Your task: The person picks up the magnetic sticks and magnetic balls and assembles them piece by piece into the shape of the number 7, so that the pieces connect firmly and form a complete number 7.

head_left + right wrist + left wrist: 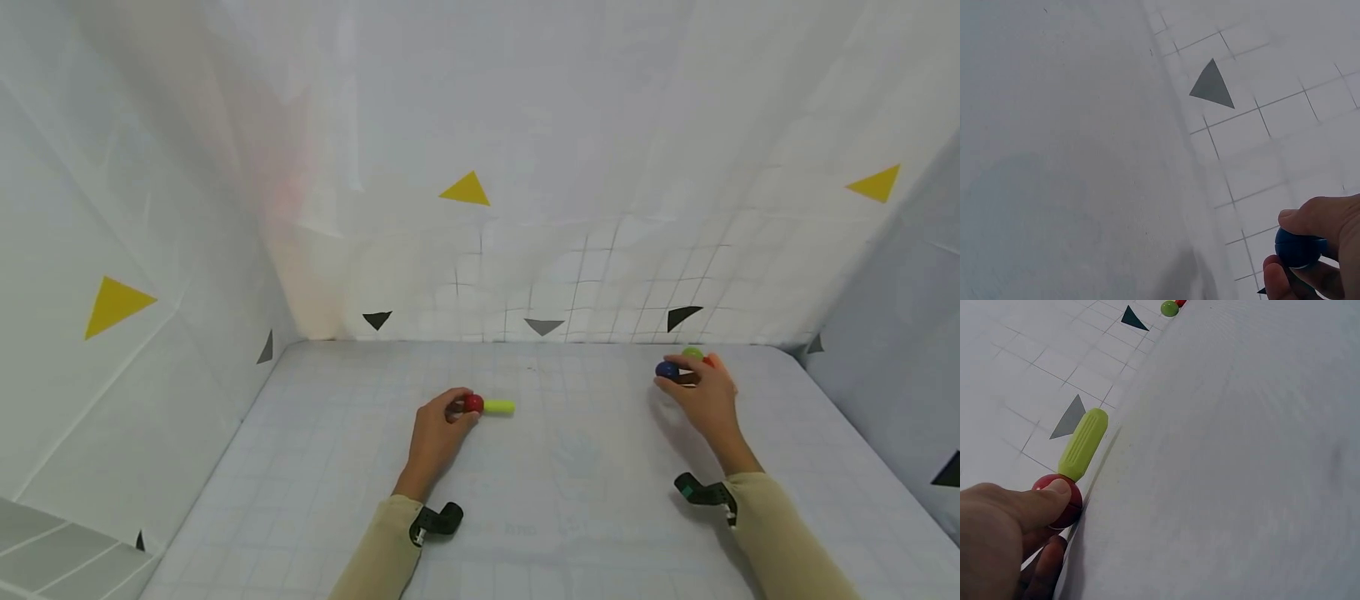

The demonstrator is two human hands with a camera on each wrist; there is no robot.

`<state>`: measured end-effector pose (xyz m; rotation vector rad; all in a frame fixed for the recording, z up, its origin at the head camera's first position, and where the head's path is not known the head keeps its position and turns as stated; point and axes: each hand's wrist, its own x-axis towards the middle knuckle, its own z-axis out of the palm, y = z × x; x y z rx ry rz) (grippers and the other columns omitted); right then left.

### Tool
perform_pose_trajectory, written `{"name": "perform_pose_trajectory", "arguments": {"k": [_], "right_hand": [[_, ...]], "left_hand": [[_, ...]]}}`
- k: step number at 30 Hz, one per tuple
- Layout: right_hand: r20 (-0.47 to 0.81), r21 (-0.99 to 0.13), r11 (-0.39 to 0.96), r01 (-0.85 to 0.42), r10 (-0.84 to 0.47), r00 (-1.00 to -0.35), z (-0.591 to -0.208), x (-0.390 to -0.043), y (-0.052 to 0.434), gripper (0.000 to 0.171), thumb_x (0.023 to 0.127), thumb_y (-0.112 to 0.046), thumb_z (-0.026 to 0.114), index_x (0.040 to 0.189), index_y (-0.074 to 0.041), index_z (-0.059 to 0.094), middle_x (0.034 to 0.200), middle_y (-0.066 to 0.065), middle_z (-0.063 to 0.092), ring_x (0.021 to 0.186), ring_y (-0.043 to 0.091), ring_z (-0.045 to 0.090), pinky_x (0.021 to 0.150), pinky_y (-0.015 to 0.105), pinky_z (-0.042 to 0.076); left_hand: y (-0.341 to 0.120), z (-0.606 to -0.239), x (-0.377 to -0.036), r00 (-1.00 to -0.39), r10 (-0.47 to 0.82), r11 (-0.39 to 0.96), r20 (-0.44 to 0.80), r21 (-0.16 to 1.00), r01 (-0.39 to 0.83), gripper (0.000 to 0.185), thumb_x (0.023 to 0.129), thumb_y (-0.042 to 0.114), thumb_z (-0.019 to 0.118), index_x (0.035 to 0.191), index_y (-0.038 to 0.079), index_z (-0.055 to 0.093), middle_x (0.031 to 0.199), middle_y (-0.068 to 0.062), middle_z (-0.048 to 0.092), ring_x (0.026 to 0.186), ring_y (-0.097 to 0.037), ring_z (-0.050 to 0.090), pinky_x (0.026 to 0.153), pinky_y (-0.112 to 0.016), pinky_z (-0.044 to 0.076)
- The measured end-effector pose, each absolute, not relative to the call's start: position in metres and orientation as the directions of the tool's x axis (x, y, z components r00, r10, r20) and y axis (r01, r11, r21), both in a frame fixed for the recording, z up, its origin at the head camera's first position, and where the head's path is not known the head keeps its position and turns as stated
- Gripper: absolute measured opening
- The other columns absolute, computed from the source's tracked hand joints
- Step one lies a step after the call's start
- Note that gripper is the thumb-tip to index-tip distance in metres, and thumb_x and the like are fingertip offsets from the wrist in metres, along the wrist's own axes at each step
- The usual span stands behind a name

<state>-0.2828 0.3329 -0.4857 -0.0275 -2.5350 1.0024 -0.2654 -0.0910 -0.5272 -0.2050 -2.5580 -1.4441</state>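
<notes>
Between the thumb and fingers of my left hand (438,429) is a red ball (474,403). A yellow-green ridged stick (1084,445) extends from that ball, pointing away from the palm in the left wrist view. Toward the back right of the table, my right hand (708,400) pinches a blue ball (1296,249) with thumb and fingers. Just beyond the right hand are a green ball (692,353), a bit of red and an orange piece (722,371), all partly hidden by the hand. Whether these join the blue ball, I cannot tell.
A white table (555,492) with faint grid lines lies under both hands. White sheeting (555,125) rises behind it and at both sides, marked with yellow, grey and black triangles. Dark wrist cameras (442,521) sit on both sleeves.
</notes>
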Motion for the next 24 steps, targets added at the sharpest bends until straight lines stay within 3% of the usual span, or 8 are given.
{"name": "perform_pose_trajectory", "arguments": {"k": [9,24], "right_hand": [[0.364,-0.671,0.722,-0.168,0.124,-0.923,-0.486,-0.280,0.312,0.044,0.083,-0.028,0.073,0.122,-0.011,0.061,0.111,0.011,0.057,0.090,0.029,0.061,0.071,0.045,0.052],[0.293,-0.731,0.664,-0.155,0.102,-0.951,-0.489,-0.279,0.283,0.050,0.081,-0.032,0.073,0.124,-0.011,0.057,0.114,0.011,0.060,0.093,0.027,0.060,0.073,0.044,0.051]], "left_hand": [[-0.090,-0.528,-0.265,-0.965,0.026,0.519,0.262,0.821,0.237,0.036,0.081,0.028,0.073,0.116,0.025,0.064,0.101,0.009,0.063,0.091,-0.008,0.056,0.075,-0.028,0.049],[-0.088,-0.523,-0.262,-0.969,0.014,0.527,0.245,0.822,0.215,0.036,0.081,0.027,0.074,0.115,0.024,0.065,0.102,0.010,0.062,0.093,-0.009,0.057,0.076,-0.026,0.048]]}}
